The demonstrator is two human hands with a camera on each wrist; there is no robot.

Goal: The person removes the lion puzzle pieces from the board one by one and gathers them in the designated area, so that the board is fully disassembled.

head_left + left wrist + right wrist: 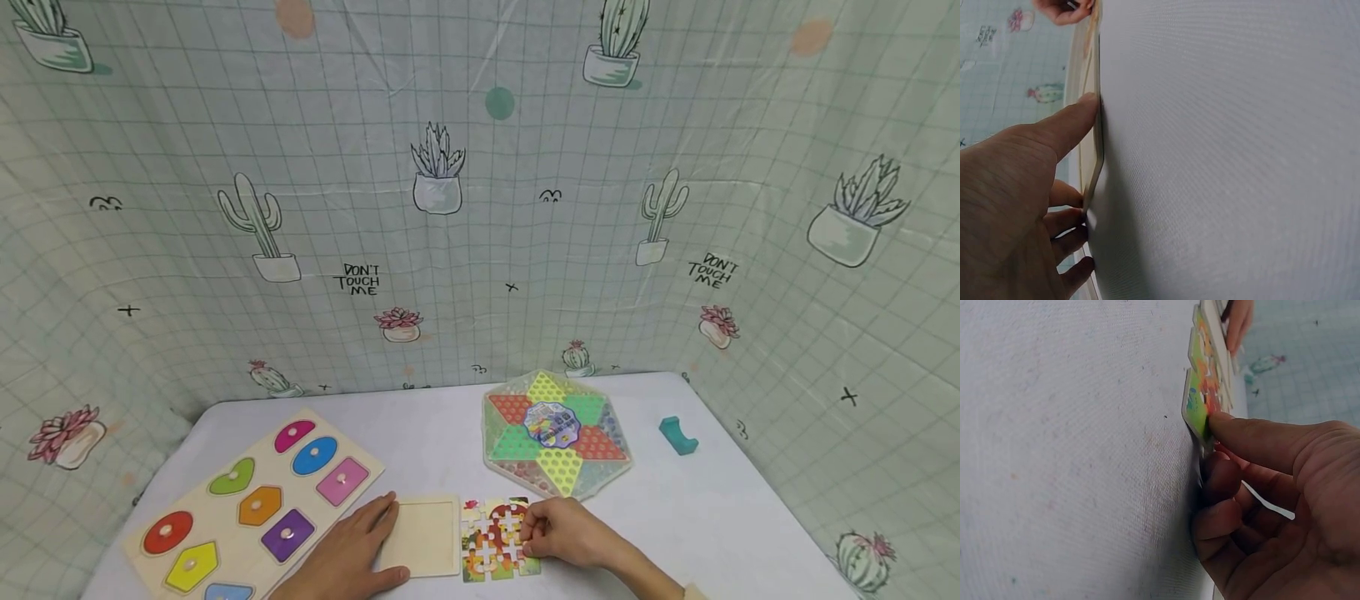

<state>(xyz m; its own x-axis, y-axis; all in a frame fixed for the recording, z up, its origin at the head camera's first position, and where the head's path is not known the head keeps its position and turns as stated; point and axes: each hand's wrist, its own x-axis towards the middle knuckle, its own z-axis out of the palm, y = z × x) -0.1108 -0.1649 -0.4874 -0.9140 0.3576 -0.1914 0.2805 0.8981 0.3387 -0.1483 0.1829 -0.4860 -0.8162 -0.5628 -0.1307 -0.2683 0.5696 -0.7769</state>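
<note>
A square wooden puzzle tray (420,537) with a raised rim lies flat on the table. My left hand (347,550) rests at its left side, thumb on the near rim and fingers spread along the edge; in the left wrist view the thumb (1075,122) touches the rim. Directly right of the tray, a colourful jigsaw puzzle (487,546) lies with gaps between its pieces. At its right edge my right hand (566,533) pinches a puzzle piece (1196,403), thumb on the printed face, other fingers curled below. The hand hides part of the puzzle.
A large wooden shape board (225,542) with knobbed coloured pieces lies at the left. Behind the puzzle is a hexagonal Chinese checkers board (525,471). A teal curved block (678,435) sits at the far right. Patterned cloth (480,250) hangs around the white table (720,517).
</note>
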